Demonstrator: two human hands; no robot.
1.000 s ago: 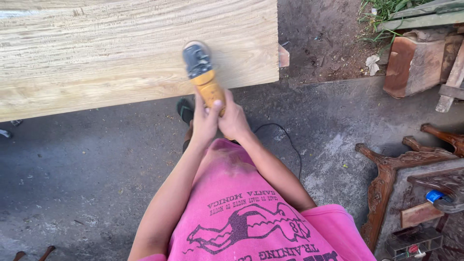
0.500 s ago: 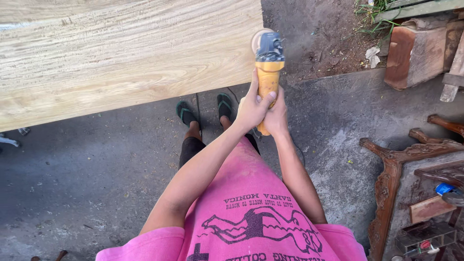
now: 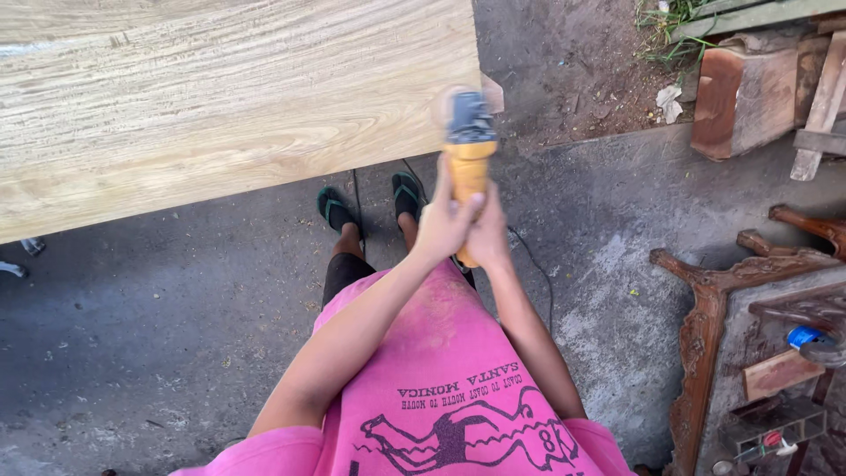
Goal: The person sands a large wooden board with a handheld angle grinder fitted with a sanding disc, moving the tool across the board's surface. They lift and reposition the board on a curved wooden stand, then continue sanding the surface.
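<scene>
1. The left hand [image 3: 443,225] and right hand [image 3: 487,236] both wrap tight around the yellow handle of a sander [image 3: 468,145].
2. The sander's dark head sits at the right-hand corner of a pale wooden tabletop [image 3: 220,106].
3. Carved wooden furniture [image 3: 705,308] stands well apart, on the concrete floor [image 3: 132,308].

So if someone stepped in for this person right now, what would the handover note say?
Left hand: grip closed on the yellow sander, on its handle.
Right hand: also closed on that handle, just behind the left.
Sander: its blurred disc sits at the right-hand corner of the pale wood slab, by the near edge.
Cord: trails down across the concrete by the person's right side.
Done: slab surface looks smooth and pale.
Left: cannot tell how much edge remains unsanded.
</scene>
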